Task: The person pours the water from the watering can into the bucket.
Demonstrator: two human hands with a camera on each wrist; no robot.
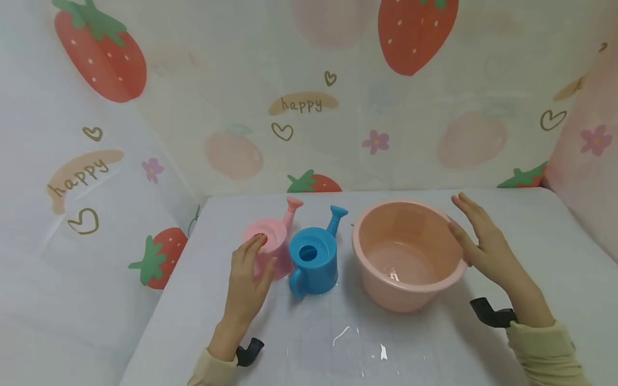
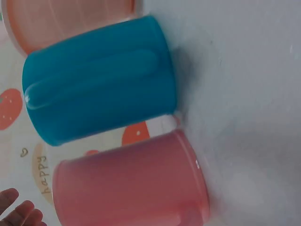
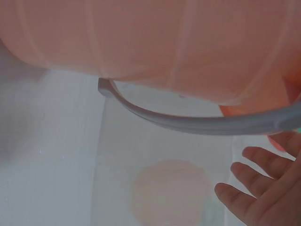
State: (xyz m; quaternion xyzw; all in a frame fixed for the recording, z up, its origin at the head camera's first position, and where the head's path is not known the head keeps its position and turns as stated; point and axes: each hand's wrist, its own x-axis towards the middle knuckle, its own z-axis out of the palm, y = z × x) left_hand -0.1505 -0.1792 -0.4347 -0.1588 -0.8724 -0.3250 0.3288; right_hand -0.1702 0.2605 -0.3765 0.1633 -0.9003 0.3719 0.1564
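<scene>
In the head view a pink watering can and a blue watering can stand side by side, spouts toward the back. My left hand is at the pink can's near left side, its fingers extended over the rim without gripping. The left wrist view has those fingertips beside the can's top. To the right of the blue can is a pink basin. My right hand reaches along the basin's right rim, fingers spread and holding nothing. A grey handle hangs at the basin's side near that hand in the right wrist view.
A white tabletop lies under everything, with shiny spots at the front. Behind it rises a backdrop printed with strawberries, flowers and hearts. Similar sheets stand along the left and right. Each wrist bears a black mount.
</scene>
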